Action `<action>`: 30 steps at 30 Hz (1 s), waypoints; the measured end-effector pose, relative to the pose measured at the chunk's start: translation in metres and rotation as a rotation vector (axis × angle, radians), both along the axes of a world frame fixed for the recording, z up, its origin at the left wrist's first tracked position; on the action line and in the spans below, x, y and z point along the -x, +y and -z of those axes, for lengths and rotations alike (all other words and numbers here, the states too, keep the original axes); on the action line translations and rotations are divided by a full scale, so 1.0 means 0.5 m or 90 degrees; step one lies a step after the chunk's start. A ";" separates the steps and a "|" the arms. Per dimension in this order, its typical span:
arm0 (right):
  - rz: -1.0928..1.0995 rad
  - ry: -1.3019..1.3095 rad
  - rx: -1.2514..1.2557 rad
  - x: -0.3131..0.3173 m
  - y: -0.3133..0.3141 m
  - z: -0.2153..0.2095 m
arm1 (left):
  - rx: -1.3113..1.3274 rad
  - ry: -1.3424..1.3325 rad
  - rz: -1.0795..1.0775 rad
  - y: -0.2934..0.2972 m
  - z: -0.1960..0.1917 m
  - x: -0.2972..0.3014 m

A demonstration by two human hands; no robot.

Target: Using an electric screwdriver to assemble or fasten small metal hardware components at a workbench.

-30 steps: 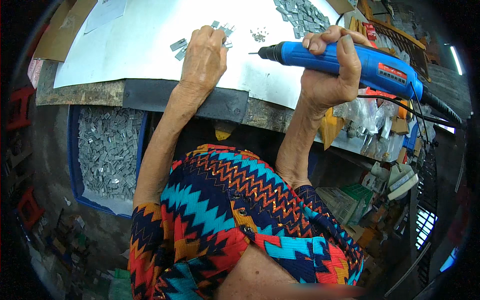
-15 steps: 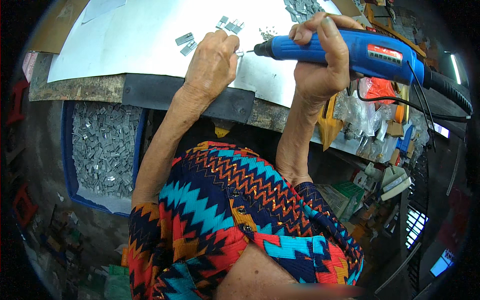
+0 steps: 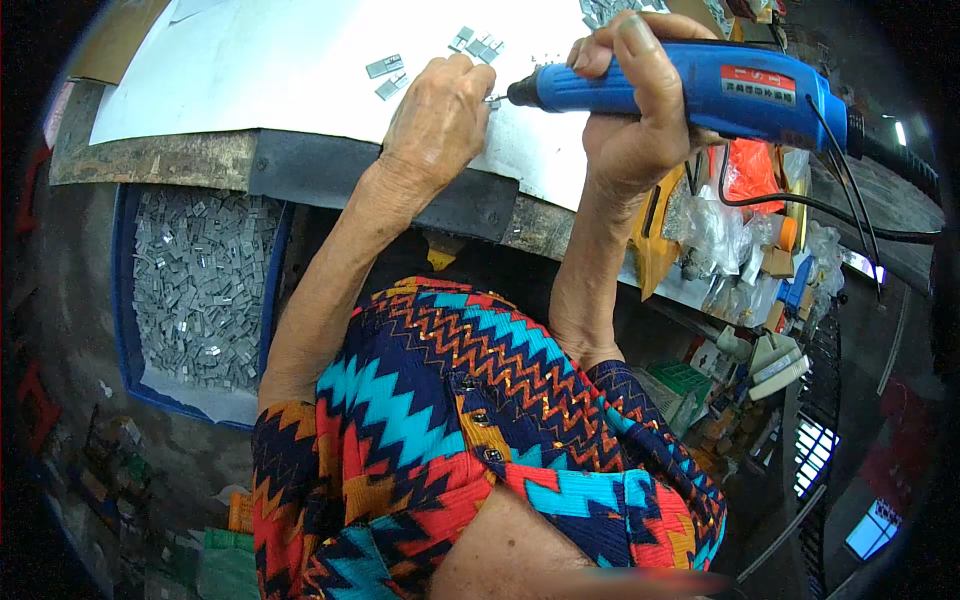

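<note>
My right hand (image 3: 640, 125) is wrapped round a blue electric screwdriver (image 3: 700, 95), held almost level, its black nose and thin bit pointing left. The bit reaches a small grey part (image 3: 494, 102) at the fingertips of my left hand (image 3: 436, 125), which is closed in a pinch; most of that part is hidden by the fingers. Just beyond my left hand, several flat grey rectangular pieces (image 3: 384, 66) lie on a white sheet (image 3: 270, 70). Tiny metal bits (image 3: 546, 58), perhaps screws, are scattered near the screwdriver's nose, partly covered by it.
A heap of grey parts (image 3: 608, 10) lies at the far edge. Below the worn bench edge (image 3: 150, 160), left, stands a blue bin (image 3: 124, 300) full of grey pieces. Plastic bags (image 3: 720, 235) clutter the right side, where a black cable (image 3: 800, 207) runs from the screwdriver.
The screwdriver bit has come closer to the grey part by my left fingertips. The screwdriver has turned slightly in my right hand. The whole view has shifted a little.
</note>
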State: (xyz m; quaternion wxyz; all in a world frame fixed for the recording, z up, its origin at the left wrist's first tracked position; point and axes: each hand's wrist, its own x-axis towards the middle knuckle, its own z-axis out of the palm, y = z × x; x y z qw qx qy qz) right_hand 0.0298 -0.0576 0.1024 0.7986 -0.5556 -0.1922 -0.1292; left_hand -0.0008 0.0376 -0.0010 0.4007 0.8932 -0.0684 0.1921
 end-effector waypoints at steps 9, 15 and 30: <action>0.046 0.003 0.057 -0.003 0.002 0.000 | -0.005 0.007 -0.006 -0.003 -0.005 -0.001; -0.003 -0.070 0.046 -0.009 0.002 0.008 | 0.000 0.004 -0.017 -0.004 -0.004 0.000; 0.058 -0.013 0.039 -0.005 0.009 0.012 | -0.035 0.029 -0.001 -0.001 -0.017 0.000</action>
